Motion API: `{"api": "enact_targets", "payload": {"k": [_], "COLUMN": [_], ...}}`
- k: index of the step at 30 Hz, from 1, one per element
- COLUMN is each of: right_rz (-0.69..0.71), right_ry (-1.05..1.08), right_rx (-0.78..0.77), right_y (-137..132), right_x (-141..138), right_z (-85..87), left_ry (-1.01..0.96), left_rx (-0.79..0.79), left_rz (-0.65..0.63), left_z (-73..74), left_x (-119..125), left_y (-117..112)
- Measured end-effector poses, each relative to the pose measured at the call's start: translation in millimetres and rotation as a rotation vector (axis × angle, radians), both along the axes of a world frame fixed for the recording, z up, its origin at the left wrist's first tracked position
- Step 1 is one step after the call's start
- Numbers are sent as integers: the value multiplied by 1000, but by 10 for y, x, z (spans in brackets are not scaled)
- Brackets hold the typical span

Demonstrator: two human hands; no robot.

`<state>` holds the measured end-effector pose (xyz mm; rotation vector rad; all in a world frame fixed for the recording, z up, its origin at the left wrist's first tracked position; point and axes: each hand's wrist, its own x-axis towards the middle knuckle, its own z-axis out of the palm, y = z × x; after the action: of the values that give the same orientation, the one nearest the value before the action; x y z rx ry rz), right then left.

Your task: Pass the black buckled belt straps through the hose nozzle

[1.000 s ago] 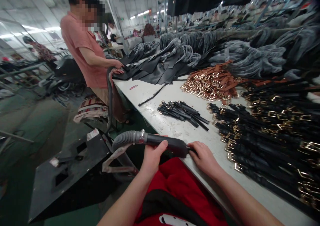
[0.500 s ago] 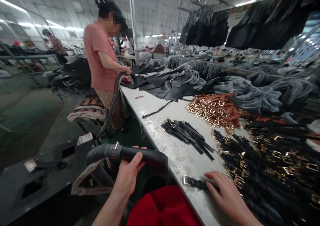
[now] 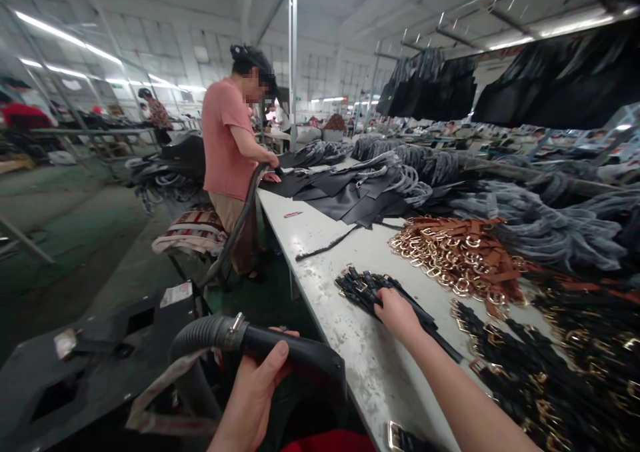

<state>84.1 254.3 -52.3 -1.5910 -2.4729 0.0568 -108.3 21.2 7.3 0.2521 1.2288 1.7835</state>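
Observation:
My left hand (image 3: 263, 379) is wrapped round a black hose nozzle (image 3: 300, 355), held just off the table's near edge. A ribbed grey hose (image 3: 205, 339) is clamped to its back end. My right hand (image 3: 397, 312) reaches over a bundle of black buckle straps (image 3: 363, 285), thumb and fingers closed on a strap in it; the fingertips are partly hidden. Another black strap with a gold buckle (image 3: 395, 435) lies at the bottom of the view, on the pale table (image 3: 340, 335), cut off by the frame.
Brown straps with gold rings (image 3: 460, 259) are heaped beyond the bundle. More black buckle straps (image 3: 540, 379) cover the right side. A person in a pink shirt (image 3: 230, 132) works by black sheets (image 3: 340, 199). A dark machine casing (image 3: 115, 359) stands to my left.
My right hand has gone from the single strap near the table edge forward to the strap bundle. That strap stays on the table. My left hand still holds the nozzle; the view has tilted up.

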Motion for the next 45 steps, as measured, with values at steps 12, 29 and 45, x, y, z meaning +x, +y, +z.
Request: {"api": "enact_targets", "payload": {"k": [12,29,45], "right_rz": [182,-2,150], "right_ry": [84,225,247], "right_rx": [-234,-172,-273], "right_y": [-1026,-1149,-1095], "right_x": [788,353,624], "right_z": [-17,-110,-97], "left_ry": [36,45,198], "left_rx": [46,50,82], "left_rz": [-14,-78,-188], "left_z": [-10,40,-155], "left_x": [10,249,682], "left_y": [-94,-68,585]}}
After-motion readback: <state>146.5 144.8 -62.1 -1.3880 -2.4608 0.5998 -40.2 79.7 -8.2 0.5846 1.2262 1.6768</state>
